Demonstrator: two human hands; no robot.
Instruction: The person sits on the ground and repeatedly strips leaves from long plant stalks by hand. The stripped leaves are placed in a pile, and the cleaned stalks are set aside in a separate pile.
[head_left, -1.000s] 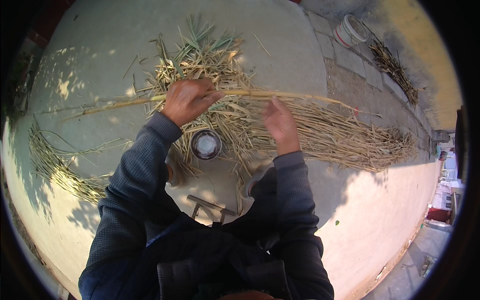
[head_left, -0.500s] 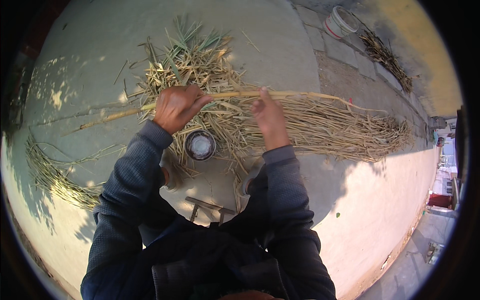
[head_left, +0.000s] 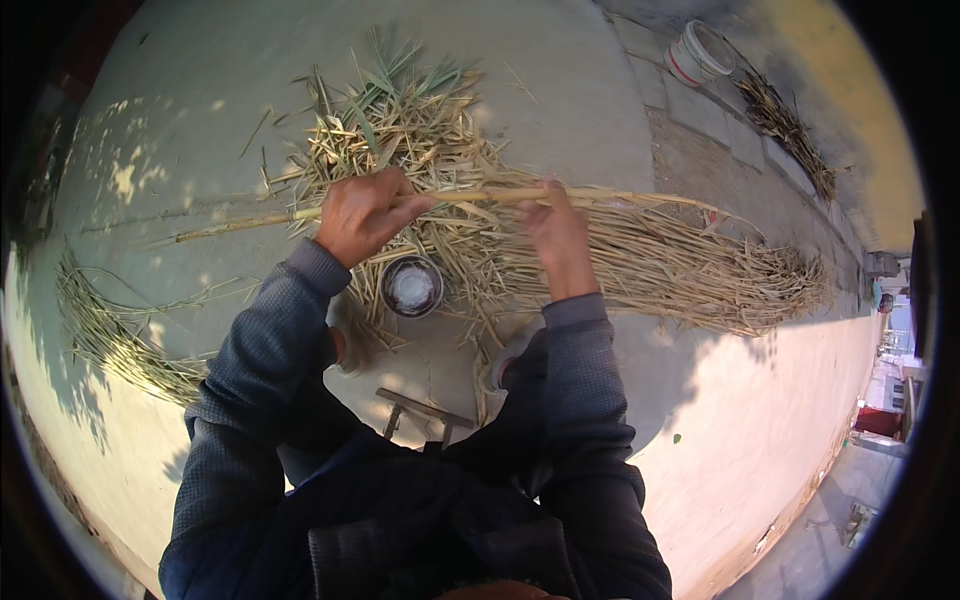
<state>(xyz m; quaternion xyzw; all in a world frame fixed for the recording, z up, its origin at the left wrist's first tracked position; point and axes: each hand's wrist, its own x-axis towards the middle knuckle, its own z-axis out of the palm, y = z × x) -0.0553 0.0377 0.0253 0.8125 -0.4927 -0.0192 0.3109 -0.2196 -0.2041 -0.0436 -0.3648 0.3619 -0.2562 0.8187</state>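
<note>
A long, pale yellow reed stalk runs crosswise in front of me, its thin end trailing off to the right. My left hand is closed around it, with the thumb lying along the stalk. Farther right, my right hand pinches the same stalk; its lower fingers are slightly blurred. Beneath it lies a thick layer of straight dry stalks, fanned to the right. Loose leaves and husks, some green, are heaped beyond my left hand. A round metal bowl with something whitish inside sits near my feet.
A small wooden stool stands between my legs. Thin greenish stalks lie in a bundle at the left. At the far right are a white bucket and a bundle of dark dry twigs along a paved edge by the wall.
The whole view has shifted slightly, so most things sit a little farther right. Both hands keep hold of the reed stalk, with little visible change in their grips.
</note>
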